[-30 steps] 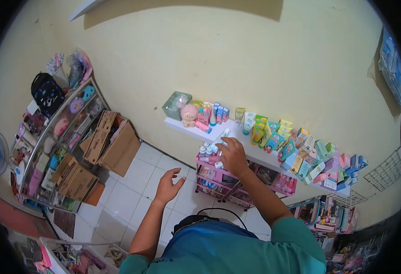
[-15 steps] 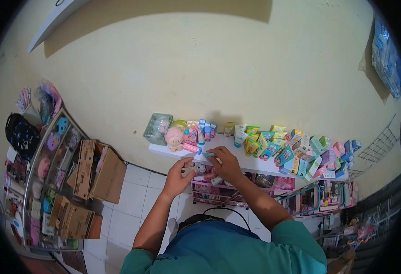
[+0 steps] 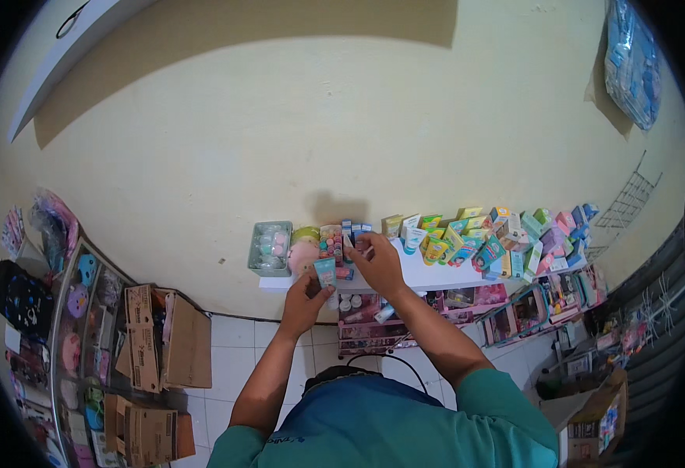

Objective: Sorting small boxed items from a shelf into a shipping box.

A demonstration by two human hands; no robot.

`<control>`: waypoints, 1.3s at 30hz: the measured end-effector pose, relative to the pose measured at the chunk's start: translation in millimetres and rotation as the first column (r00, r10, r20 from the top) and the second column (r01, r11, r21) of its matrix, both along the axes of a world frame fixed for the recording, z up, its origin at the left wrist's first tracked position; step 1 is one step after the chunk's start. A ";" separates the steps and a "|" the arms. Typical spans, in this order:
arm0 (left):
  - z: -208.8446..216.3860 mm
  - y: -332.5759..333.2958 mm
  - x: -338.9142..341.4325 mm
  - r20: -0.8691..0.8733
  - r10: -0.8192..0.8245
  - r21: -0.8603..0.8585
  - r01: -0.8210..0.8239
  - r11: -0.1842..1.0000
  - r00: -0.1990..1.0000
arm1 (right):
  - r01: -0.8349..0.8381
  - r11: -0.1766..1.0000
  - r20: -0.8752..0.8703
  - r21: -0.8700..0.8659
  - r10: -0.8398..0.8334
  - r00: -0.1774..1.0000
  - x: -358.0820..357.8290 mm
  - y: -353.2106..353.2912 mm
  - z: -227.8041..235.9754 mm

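Observation:
A teal squeeze tube [image 3: 325, 271] with a pale cap end is upright in my left hand [image 3: 304, 303], thumb and fingers closed around it, just in front of the white shelf [image 3: 436, 276]. My right hand [image 3: 379, 265] reaches over the shelf with its fingers curled beside the small blue boxes [image 3: 358, 227]. A whitish edge shows at its fingertips, but what they grip is mostly hidden. Left of that hand are a container of colourful little pieces [image 3: 331, 240], a pink plush toy [image 3: 303, 253] and a green basket [image 3: 270, 265] of clear-wrapped round items.
Several yellow, green and teal tubes [image 3: 436, 251] stand along the shelf to the right, then many small cartons [image 3: 541, 234]. Below is a pink rack [image 3: 373, 331] of goods. Open cardboard boxes [image 3: 182, 343] and a glass display case [image 3: 73, 343] are at the left.
My left hand, empty before, now holds the teal tube. My right hand has moved up toward the small boxes. The view has shifted slightly.

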State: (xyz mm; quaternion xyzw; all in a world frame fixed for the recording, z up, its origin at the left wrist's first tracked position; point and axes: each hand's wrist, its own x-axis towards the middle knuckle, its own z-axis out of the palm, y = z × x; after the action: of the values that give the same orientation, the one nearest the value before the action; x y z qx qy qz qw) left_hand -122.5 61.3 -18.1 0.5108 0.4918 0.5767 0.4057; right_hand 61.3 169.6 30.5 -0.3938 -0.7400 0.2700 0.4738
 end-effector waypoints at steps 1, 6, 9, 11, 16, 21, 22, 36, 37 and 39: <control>-0.7 0.7 -1.6 -0.002 -0.016 0.000 0.016 1.000 1.000 | 0.064 0.990 0.045 0.127 -0.070 0.997 -4.7 7.8 -7.4; 1.0 5.2 -12.2 0.111 -0.042 -0.069 0.050 0.996 0.993 | 0.155 0.958 0.099 0.240 -0.183 0.978 -14.1 9.1 -17.8; 4.4 6.3 -18.5 0.157 -0.064 -0.118 0.083 0.990 0.985 | 0.190 0.971 0.123 0.147 -0.209 0.970 -3.6 -3.0 -6.5; 14.4 3.5 -15.9 0.170 -0.107 -0.100 0.125 0.987 0.980 | 0.168 0.961 0.086 0.221 -0.190 0.978 12.1 -12.8 7.6; 15.9 10.6 -6.9 0.137 -0.254 0.024 0.253 0.967 0.958 | -0.001 0.993 0.097 -0.120 0.013 0.995 39.1 -21.8 22.7; 27.6 12.7 13.1 0.131 -0.445 -0.114 0.459 0.881 0.886 | -0.215 0.870 -0.059 -0.444 0.211 0.976 48.9 -20.1 4.4; 24.6 14.2 14.7 0.129 -0.450 -0.113 0.464 0.878 0.883 | -0.239 0.850 -0.075 -0.470 0.231 0.970 51.4 -18.5 -0.2; 4.9 12.3 0.9 0.142 -0.300 -0.125 0.318 0.940 0.943 | 0.058 0.755 0.574 0.653 -0.543 0.612 101.7 50.4 54.2; 5.6 12.2 1.4 0.142 -0.302 -0.124 0.319 0.939 0.943 | 0.016 0.798 0.645 0.602 -0.498 0.580 105.1 58.7 50.6; 7.7 10.7 0.7 0.149 -0.293 -0.129 0.312 0.941 0.945 | -0.028 0.837 0.709 0.546 -0.444 0.547 106.5 68.0 46.2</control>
State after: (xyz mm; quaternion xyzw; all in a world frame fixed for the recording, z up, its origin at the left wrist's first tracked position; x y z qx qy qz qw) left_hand -121.8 72.1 -10.5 0.5102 0.4227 0.5000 0.5577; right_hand 167.8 237.6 76.6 -0.4251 -0.8608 -0.2025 0.1931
